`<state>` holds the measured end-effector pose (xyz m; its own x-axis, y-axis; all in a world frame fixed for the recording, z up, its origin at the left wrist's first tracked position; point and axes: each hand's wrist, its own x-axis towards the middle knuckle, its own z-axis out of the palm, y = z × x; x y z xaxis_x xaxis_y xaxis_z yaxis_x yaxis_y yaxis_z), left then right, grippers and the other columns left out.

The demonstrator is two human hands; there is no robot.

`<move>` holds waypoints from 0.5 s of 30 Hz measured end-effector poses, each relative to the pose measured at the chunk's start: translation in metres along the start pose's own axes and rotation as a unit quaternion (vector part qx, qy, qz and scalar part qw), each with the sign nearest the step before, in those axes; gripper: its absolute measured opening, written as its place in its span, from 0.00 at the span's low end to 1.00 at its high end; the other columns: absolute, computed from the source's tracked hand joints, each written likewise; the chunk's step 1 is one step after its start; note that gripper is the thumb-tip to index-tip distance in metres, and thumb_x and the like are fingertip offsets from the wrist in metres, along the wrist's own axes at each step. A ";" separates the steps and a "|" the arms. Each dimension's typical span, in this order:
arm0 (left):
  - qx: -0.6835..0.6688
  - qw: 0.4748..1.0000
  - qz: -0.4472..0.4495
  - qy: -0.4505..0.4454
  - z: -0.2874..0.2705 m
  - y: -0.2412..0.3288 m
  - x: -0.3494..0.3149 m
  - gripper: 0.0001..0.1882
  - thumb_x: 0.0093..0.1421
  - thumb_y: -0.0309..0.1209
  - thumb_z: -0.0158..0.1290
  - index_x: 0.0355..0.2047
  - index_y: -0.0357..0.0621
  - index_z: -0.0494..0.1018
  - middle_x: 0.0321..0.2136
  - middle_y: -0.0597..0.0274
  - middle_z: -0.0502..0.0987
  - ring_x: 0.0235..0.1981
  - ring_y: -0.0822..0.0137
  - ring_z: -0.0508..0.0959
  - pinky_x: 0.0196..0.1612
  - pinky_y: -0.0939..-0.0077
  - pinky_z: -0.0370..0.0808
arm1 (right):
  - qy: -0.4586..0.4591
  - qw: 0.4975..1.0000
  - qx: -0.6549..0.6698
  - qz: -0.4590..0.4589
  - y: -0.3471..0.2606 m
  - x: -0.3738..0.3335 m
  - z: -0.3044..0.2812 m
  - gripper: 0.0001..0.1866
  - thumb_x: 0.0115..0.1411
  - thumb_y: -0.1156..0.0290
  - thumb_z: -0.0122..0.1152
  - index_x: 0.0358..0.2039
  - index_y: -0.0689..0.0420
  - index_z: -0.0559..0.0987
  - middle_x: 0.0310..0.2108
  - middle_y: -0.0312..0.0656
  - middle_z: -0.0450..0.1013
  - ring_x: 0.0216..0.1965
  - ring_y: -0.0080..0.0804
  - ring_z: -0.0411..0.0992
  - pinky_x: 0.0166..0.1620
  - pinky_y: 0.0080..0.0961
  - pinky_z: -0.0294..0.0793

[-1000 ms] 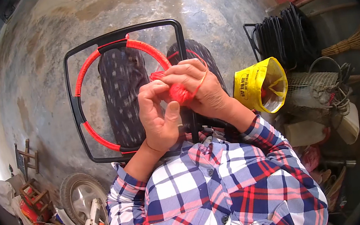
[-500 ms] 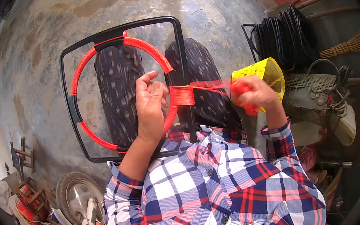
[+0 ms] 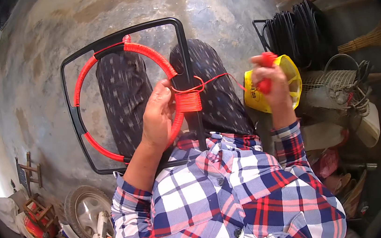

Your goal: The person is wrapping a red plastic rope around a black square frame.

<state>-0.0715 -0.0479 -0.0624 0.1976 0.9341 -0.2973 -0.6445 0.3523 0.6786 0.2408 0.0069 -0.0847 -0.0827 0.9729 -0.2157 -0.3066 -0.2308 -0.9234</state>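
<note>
A black rounded-square frame (image 3: 187, 53) with an inner ring rests across my lap. Red cord (image 3: 187, 102) is wound tightly round much of the ring and, at its right side, across to the frame's bar. My left hand (image 3: 156, 116) is closed on the ring beside this winding, thumb up and some fingertips hidden. Off to the right, my right hand (image 3: 273, 83) grips a red cord bundle (image 3: 264, 85), which sticks out above and below the fingers. A loose strand (image 3: 216, 77) runs from the winding toward it, with a slack loop close to the bar.
Behind my right hand is a yellow bag or bucket-like container (image 3: 256, 97). Several black frames (image 3: 302, 31) are stacked at the far right, near a straw broom (image 3: 369, 38) and a mesh roll (image 3: 323, 84). A wheel (image 3: 88, 208) and small wooden stools (image 3: 39, 211) stand lower left.
My right hand has turned upright and risen slightly with the bundle; the strand went from taut to slack and looped. My left hand's raised fingers have come down onto the ring beside the winding.
</note>
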 end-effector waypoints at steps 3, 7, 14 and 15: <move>0.000 1.000 -0.007 -0.010 -0.001 -0.001 0.001 0.22 0.65 0.32 0.40 0.56 0.33 0.65 0.50 0.54 0.74 0.52 0.63 0.74 0.60 0.67 0.67 | -0.191 0.976 -0.054 0.091 0.006 -0.009 0.069 0.26 0.54 0.75 0.60 0.55 0.64 0.73 0.23 0.34 0.72 0.23 0.22 0.71 0.29 0.20 0.71; -0.045 0.999 -0.015 -0.025 -0.002 -0.001 0.001 0.19 0.63 0.25 0.40 0.54 0.34 0.64 0.47 0.51 0.76 0.48 0.61 0.78 0.55 0.64 0.72 | -0.207 0.953 -0.193 0.109 0.012 -0.005 0.083 0.17 0.56 0.71 0.64 0.46 0.60 0.77 0.24 0.31 0.71 0.25 0.19 0.70 0.30 0.19 0.70; -0.051 0.995 -0.080 -0.028 -0.003 0.005 0.001 0.15 0.63 0.27 0.40 0.48 0.33 0.67 0.44 0.50 0.77 0.43 0.60 0.80 0.49 0.64 0.76 | -0.094 0.988 -0.102 0.073 0.016 -0.012 0.050 0.09 0.60 0.68 0.63 0.28 0.56 0.73 0.19 0.32 0.69 0.19 0.20 0.67 0.24 0.19 0.65; -0.035 0.996 -0.087 -0.011 -0.001 0.006 0.001 0.14 0.63 0.28 0.41 0.47 0.36 0.68 0.41 0.52 0.78 0.40 0.61 0.80 0.43 0.66 0.76 | -0.085 0.990 -0.083 0.077 0.018 -0.014 0.050 0.09 0.61 0.67 0.62 0.28 0.56 0.73 0.19 0.33 0.69 0.19 0.21 0.67 0.24 0.19 0.65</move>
<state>-0.0757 -0.0447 -0.0598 0.3253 0.8609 -0.3911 -0.6497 0.5040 0.5691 0.1892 -0.0117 -0.0829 -0.2794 0.9072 -0.3144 -0.1182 -0.3575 -0.9264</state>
